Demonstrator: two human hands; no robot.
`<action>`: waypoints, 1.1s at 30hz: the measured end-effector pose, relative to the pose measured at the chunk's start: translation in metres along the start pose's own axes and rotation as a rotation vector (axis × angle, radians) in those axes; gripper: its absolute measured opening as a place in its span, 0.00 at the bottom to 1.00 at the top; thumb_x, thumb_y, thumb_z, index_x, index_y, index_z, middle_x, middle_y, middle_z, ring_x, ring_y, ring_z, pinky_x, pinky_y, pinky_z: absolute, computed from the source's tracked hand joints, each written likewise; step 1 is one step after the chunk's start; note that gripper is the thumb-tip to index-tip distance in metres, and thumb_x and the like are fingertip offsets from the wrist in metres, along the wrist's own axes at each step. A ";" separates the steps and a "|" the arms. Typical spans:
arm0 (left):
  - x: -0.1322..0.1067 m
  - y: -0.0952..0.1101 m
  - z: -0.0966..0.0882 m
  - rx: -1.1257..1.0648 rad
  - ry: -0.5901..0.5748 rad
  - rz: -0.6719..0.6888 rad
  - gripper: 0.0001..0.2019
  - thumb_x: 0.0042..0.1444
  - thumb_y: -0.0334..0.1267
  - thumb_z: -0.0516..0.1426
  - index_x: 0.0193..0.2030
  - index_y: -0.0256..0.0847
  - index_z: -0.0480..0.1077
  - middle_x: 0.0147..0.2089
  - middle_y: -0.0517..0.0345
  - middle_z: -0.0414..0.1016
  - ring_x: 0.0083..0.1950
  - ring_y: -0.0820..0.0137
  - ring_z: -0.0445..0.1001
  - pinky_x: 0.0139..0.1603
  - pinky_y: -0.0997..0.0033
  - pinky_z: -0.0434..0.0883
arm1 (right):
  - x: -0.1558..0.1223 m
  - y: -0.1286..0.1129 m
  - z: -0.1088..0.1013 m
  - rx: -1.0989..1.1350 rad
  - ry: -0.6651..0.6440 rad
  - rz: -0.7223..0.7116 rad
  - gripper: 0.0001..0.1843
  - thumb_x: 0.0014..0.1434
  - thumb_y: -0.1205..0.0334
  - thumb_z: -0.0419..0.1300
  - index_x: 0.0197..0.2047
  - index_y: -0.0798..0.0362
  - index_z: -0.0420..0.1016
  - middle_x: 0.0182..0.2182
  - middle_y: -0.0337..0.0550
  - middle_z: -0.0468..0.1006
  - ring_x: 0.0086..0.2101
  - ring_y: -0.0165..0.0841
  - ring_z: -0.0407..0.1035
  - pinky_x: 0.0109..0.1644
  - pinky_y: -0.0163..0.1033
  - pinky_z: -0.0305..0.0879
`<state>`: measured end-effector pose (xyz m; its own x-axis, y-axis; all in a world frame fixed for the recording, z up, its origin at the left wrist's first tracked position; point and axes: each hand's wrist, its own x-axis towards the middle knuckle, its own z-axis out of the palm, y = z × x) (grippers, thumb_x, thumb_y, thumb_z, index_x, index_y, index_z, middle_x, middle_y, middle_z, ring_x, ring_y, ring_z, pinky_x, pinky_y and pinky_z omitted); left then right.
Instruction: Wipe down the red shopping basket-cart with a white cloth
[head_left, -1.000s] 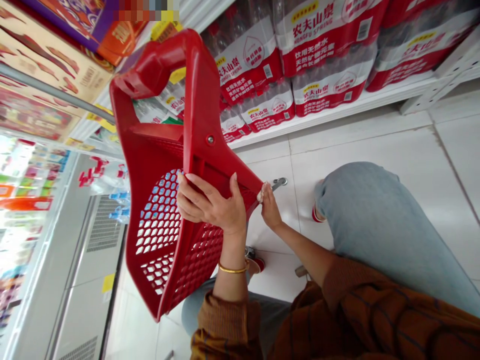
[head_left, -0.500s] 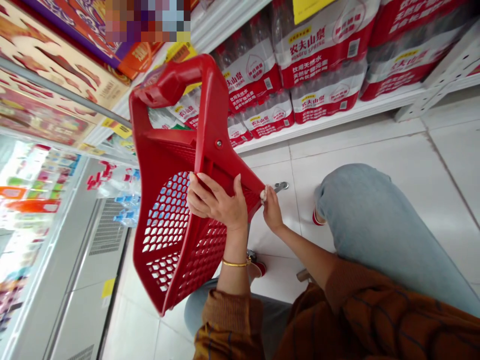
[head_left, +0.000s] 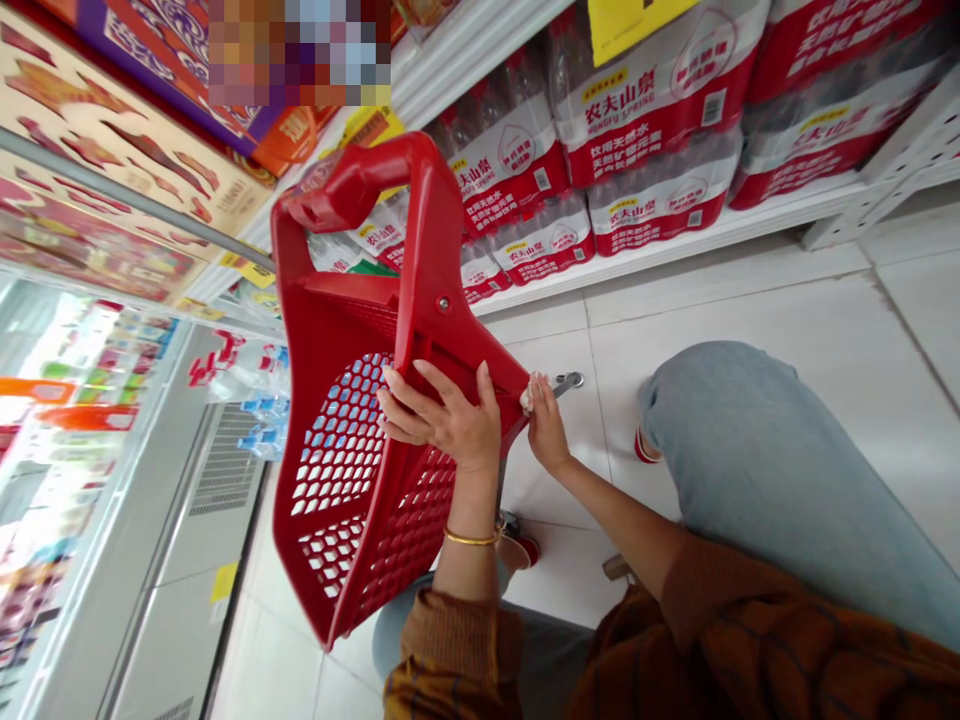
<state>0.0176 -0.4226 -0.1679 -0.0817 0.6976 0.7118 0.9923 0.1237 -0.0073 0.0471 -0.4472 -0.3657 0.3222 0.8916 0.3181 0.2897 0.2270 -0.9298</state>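
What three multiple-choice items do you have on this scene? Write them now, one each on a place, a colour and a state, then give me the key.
1. Where are the shrink-wrapped water bottle packs?
A. On a white shelf
B. Inside the basket
C. On the floor

2. What colour is the plastic hand basket?
A. Blue
B. Red
C. Green

3. What state is the basket in?
A. Standing on the floor
B. Held up by hand, tilted
C. Resting on the shelf

Key:
1. A: the packs sit in rows on the shelf.
2. B: its frame and mesh show red.
3. B: the left hand grips its side, and the right hand pinches a small white wad at its corner.
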 end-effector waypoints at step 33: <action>-0.093 -0.028 0.034 -0.035 -0.480 0.378 0.26 0.66 0.32 0.45 0.70 0.38 0.49 0.69 0.41 0.54 0.71 0.61 0.54 0.72 0.47 0.35 | -0.002 0.014 0.006 -0.019 -0.032 -0.066 0.33 0.67 0.71 0.43 0.72 0.45 0.42 0.69 0.48 0.52 0.69 0.39 0.41 0.69 0.58 0.51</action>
<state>-0.0055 -0.4673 -0.2576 0.2518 0.9298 0.2684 0.9626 -0.2120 -0.1687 0.0449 -0.4436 -0.3802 0.2735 0.8870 0.3720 0.3262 0.2783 -0.9034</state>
